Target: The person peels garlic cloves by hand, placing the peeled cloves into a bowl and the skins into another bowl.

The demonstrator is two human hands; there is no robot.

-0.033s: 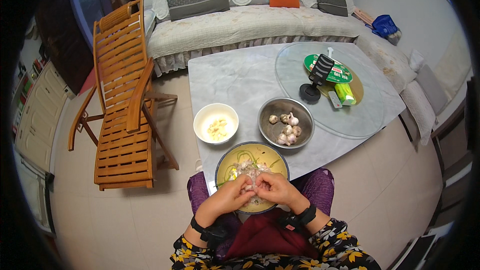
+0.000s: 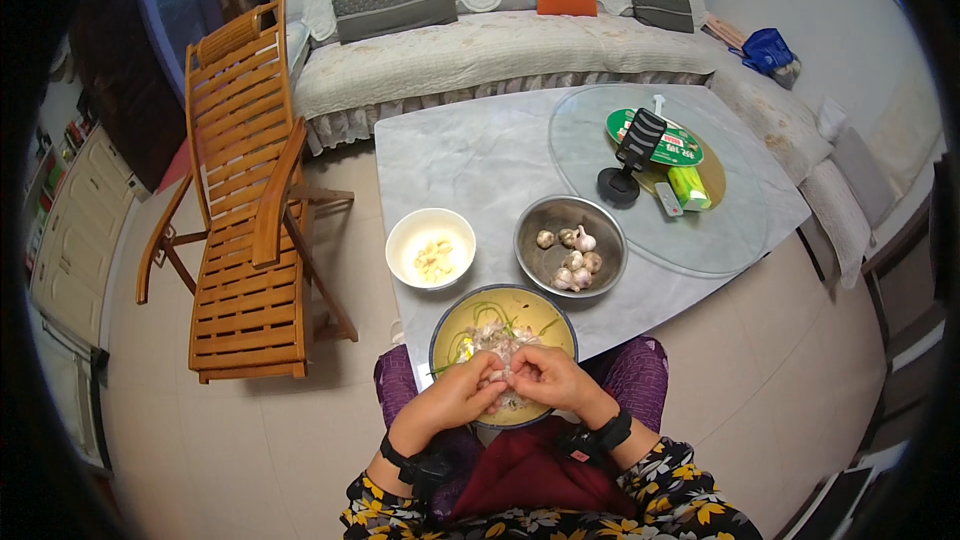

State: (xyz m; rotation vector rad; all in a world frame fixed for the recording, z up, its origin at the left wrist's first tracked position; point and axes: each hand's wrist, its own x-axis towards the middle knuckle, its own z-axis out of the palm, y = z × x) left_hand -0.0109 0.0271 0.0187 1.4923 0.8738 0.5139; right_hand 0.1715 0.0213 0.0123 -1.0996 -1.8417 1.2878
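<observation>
My left hand and my right hand meet over a yellow basin with a dark blue rim. Their fingertips are pinched together around a small pale garlic clove, which the fingers mostly cover. In the basin beneath lie papery garlic skins and some thin green stalks. Just beyond, on the left, a white bowl contains peeled garlic cloves. Several whole garlic bulbs rest in a steel bowl to its right.
A grey marble-patterned table bears a round glass turntable with a black microphone, a remote control and a green tissue pack. A wooden reclining chair stands at left, a covered sofa behind the table.
</observation>
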